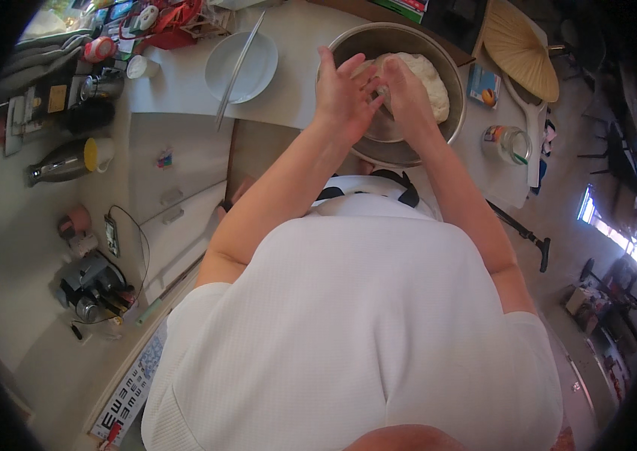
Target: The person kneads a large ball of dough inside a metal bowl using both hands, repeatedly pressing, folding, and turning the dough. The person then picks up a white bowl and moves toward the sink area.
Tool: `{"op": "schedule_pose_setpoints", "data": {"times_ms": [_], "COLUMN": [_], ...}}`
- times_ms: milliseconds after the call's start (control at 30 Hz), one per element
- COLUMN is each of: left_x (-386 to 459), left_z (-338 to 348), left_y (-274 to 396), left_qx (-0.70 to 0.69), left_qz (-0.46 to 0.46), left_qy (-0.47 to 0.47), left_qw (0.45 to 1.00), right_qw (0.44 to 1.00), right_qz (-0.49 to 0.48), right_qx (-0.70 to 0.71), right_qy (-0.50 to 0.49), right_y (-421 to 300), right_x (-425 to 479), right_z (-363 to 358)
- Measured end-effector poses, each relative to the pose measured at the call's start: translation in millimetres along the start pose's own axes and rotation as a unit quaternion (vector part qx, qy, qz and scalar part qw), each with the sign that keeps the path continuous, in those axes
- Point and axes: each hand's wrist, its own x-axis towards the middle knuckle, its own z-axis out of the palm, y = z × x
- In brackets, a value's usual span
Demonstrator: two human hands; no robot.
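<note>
A large metal bowl [456, 107] stands at the table's near edge, with a lump of pale dough [430, 84] against its far right side. Over the bowl's left part is my left hand [346, 93], palm turned up and fingers spread, holding nothing. My right hand [406, 93] is over the bowl too, in front of the dough, its fingertips close to those of my left hand. Whether it touches the dough or pinches a small bit of it is hidden. A white plate [251, 67] lies left of the bowl, and a pair of chopsticks [238, 67] rests across it.
On the white table [290, 34], a small white cup [142, 67] and a red bag [174, 34] are at the left. Right of the bowl are a blue box [483, 84], a glass jar [506, 144] and a palm-leaf fan [521, 51]. White drawers [177, 197] stand below the table's left part.
</note>
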Motion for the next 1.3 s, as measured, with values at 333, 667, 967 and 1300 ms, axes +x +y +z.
{"op": "schedule_pose_setpoints", "data": {"times_ms": [333, 667, 967, 1300], "left_x": [-26.6, -24.1, -23.2, -19.4], "left_z": [9.8, 9.1, 10.1, 6.8], "left_y": [-4.3, 6.3, 1.4, -4.1], "left_qx": [0.009, 0.034, -0.035, -0.012], "left_qz": [-0.046, -0.012, -0.012, 0.009], "left_qy": [-0.061, -0.005, 0.013, 0.032], "left_qw": [0.997, 0.999, 0.999, 0.999], "right_qw": [0.885, 0.955, 0.999, 0.984], "right_qz": [-0.220, -0.181, -0.048, -0.154], "right_qx": [-0.404, -0.225, -0.003, -0.083], "right_qy": [0.069, 0.060, -0.018, -0.037], "right_y": [35.8, 28.4, 14.1, 0.1], "right_x": [6.2, -6.4, -14.0, -28.1], "right_z": [-4.0, -3.7, 3.9, 17.0]}}
